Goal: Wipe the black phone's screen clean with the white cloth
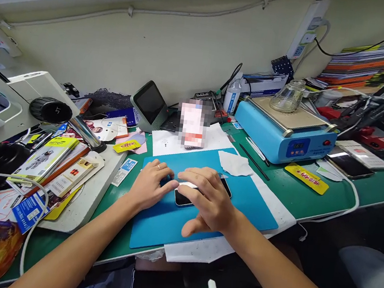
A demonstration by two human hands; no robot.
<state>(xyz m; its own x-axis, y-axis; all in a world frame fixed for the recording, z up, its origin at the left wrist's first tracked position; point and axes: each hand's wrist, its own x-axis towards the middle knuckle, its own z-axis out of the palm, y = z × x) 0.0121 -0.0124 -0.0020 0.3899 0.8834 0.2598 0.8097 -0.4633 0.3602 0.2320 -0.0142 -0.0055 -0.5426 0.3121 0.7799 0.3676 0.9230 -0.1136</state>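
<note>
Black phone (185, 198) lies under both hands (left (150, 186), right (207, 202)) on blue mat (257, 208).

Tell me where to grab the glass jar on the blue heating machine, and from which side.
Probably best by its narrow neck, coming from above. The glass jar stands upright on the flat plate of the blue machine, its body flaring wide below the neck, which looks harder to span. Nothing stands over it. Both the left hand and right hand are busy on the phone.
</note>
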